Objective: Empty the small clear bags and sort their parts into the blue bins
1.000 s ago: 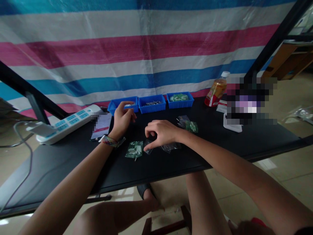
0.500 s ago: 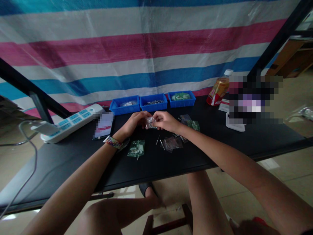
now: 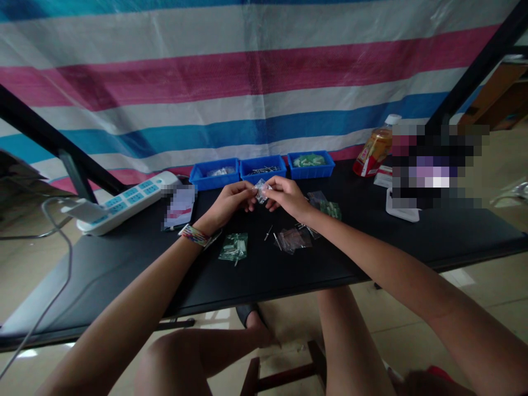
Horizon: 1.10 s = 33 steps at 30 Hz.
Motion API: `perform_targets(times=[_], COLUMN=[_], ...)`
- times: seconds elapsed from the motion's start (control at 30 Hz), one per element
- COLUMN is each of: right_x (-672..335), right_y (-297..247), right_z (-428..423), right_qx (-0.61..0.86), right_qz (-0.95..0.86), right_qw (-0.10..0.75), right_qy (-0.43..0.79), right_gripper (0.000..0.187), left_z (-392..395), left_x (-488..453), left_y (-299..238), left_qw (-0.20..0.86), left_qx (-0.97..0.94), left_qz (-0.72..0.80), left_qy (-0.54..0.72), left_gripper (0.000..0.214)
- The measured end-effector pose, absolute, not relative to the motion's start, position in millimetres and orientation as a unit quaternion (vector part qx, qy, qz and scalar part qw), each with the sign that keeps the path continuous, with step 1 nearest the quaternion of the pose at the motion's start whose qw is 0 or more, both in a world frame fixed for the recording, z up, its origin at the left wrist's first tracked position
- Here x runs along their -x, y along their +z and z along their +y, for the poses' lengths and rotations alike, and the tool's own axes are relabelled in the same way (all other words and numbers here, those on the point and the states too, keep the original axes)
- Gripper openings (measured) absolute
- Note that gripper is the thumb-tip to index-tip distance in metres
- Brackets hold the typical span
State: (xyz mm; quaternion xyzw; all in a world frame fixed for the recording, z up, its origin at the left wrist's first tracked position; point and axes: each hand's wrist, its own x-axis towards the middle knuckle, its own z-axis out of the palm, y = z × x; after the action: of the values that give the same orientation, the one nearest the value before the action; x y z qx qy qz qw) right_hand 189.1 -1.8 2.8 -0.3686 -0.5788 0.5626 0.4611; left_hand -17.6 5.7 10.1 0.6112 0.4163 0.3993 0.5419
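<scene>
Clear packet (image 3: 263, 191) pinched between 2 hands (image 3: 231, 203)
Apart 1 second ago, both now occupied toward the desk's (image 3: 256, 278) far edge.

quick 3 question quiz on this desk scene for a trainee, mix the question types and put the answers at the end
1. Multiple choice: what do the left hand and right hand hold between them?
a) a drink bottle
b) a clear plastic packet
c) a power strip

2. Count: how many blue bins stand in a row at the back of the black table?

3. Fill the gap: the multicoloured band is worn on the person's ____ side.

Key
1. b
2. three
3. left
</scene>
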Motion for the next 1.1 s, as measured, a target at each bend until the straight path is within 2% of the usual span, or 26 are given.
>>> perform_targets(times=[0.23, 0.4, 0.6, 0.8, 0.97, 1.1], right_x=[-192, -192, -193, -192, -192, -191], right_y=[7, 9, 5, -4, -11, -11], right_z=[-2, -2, 1, 4, 7, 8], right_qx=[0.367, 0.368, 0.357, 0.311, 0.297, 0.291], right_qz=[-0.54, -0.516, -0.55, -0.635, -0.669, -0.659], right_qw=[0.428, 0.448, 0.438, 0.518, 0.492, 0.535], right_qy=[0.624, 0.63, 0.615, 0.481, 0.471, 0.44], right_gripper=[0.018, 0.019, 0.016, 0.015, 0.009, 0.01], left_z=[2, -1, 2, 4, 1, 0], left_x=[14, 14, 18, 19, 16, 16], left_y=[13, 17, 14, 16, 21, 22], left_qw=[0.535, 0.553, 0.555, 0.561, 0.544, 0.527], left_qx=[-0.625, -0.619, -0.618, -0.625, -0.627, -0.628], left_qz=[0.401, 0.378, 0.361, 0.405, 0.412, 0.419], left_qy=[0.404, 0.41, 0.424, 0.362, 0.376, 0.39], left_gripper=[0.049, 0.035, 0.028, 0.064, 0.036, 0.036])
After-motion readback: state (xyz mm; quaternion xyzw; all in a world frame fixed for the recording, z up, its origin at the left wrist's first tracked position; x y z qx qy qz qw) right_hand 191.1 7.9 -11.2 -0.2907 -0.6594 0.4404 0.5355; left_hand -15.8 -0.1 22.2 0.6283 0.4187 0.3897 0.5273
